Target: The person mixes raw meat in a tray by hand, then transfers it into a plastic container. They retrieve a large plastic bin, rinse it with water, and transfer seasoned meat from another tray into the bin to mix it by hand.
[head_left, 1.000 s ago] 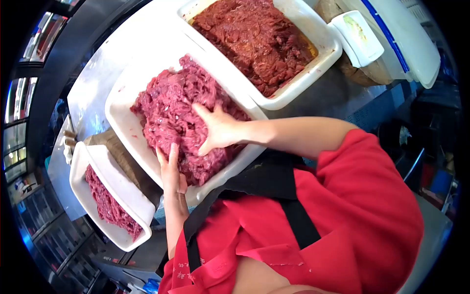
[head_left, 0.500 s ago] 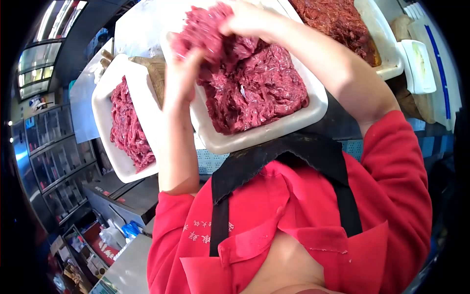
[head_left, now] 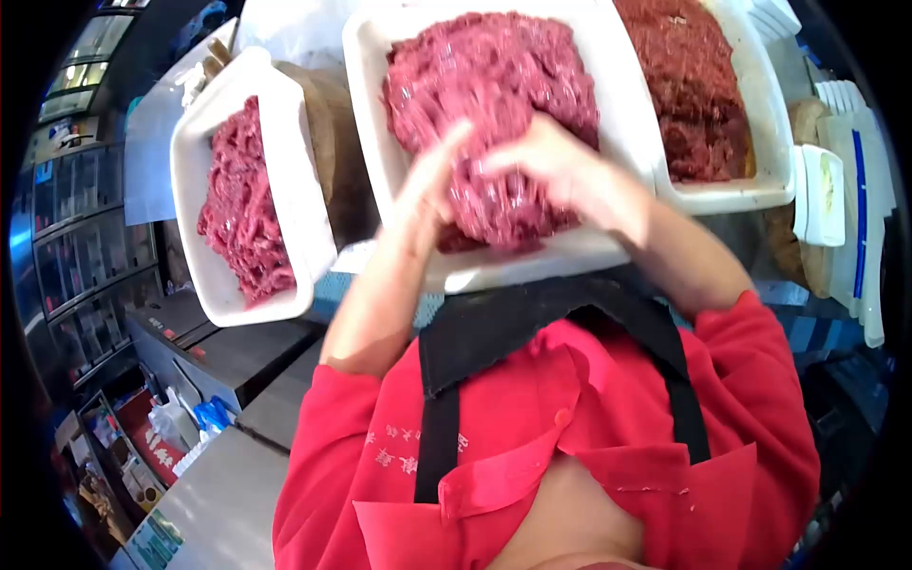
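Note:
A heap of raw red meat strips fills the middle white tray. Over the near half of the heap, my left hand presses against the left side of a thick clump. My right hand grips the same clump from the right, thumb and fingers curved on top of it. Both hands are smeared by motion, and some fingertips are hidden in the meat. The clump hangs low towards the tray's near wall.
To the left, a smaller white tray holds more meat strips. Another white tray at the right contains darker, reddish-brown meat. Beyond it are a small white dish and stacked white trays. A dark metal counter lies at lower left.
Both hands have come from the far left of the middle tray to its near side, bringing meat towards me. The far part of the heap now looks piled up. The camera view has shifted.

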### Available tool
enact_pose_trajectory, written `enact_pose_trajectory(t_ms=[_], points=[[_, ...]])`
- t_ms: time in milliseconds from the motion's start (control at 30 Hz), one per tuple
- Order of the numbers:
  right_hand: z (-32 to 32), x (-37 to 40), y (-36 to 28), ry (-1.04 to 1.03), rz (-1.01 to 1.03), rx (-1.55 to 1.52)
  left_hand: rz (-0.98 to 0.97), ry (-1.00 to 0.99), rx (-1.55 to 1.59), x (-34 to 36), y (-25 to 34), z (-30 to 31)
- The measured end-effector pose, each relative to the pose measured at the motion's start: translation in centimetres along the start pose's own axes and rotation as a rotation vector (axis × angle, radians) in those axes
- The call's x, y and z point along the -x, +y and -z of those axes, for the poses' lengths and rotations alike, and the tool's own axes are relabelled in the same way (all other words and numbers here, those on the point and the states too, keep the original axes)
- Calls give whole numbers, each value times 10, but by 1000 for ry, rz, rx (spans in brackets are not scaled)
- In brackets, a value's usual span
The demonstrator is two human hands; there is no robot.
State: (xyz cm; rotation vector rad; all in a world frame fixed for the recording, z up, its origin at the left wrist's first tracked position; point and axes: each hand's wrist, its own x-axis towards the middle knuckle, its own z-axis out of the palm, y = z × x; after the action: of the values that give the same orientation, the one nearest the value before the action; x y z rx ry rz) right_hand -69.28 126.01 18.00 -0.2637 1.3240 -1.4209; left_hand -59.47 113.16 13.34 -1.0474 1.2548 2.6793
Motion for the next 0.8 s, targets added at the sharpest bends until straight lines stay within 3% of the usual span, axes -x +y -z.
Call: enact_pose_trajectory(t_ms=[33, 67, 100, 167, 233, 267, 300, 367, 433, 500, 567, 600, 633, 700, 733, 800], points=[[6, -9, -11, -85, 115, -31, 12, 36, -24, -2, 19, 1], [19, -25, -22, -114, 106, 52, 24, 128, 42, 21, 51, -33], [27, -33, -36, -144, 106, 136, -177, 49, 7, 20, 66, -42], [-18, 32, -110, 191, 325, 447, -268, 22, -173, -2, 100, -22], [13, -19, -102, 125, 551, 575, -406, -22, -203, 32, 108, -66], [13, -8, -99, 237, 579, 778, -361, -36, -453, 16, 100, -33], [28, -22, -77, 255, 744, 899, -413, 17, -578, 15, 80, -27], [44, -21, -34, 458, 373, 1364, -273, 274, -1077, 46, 53, -34], [68, 1, -5, 375, 162, 1166, -305, 346, -781, 41, -2, 15], [53, 25, 16, 387, -113, 1132, -49, 318, -311, 63, -18, -3], [47, 41, 37, 174, -124, 738, 335, 340, -12, 61, -24, -13], [41, 37, 45, 46, -52, 527, 457, 176, 138, 48, -28, -13], [33, 28, 51, -86, 16, 314, 462, 68, 274, 38, -35, -18], [24, 8, 50, -132, -210, 76, 446, 58, 251, 15, -36, -23], [21, 5, 44, -137, -64, -22, 217, 18, 172, 10, -38, -27], [15, 1, 11, -107, 82, 155, 209, 15, 116, 4, -11, -35]])
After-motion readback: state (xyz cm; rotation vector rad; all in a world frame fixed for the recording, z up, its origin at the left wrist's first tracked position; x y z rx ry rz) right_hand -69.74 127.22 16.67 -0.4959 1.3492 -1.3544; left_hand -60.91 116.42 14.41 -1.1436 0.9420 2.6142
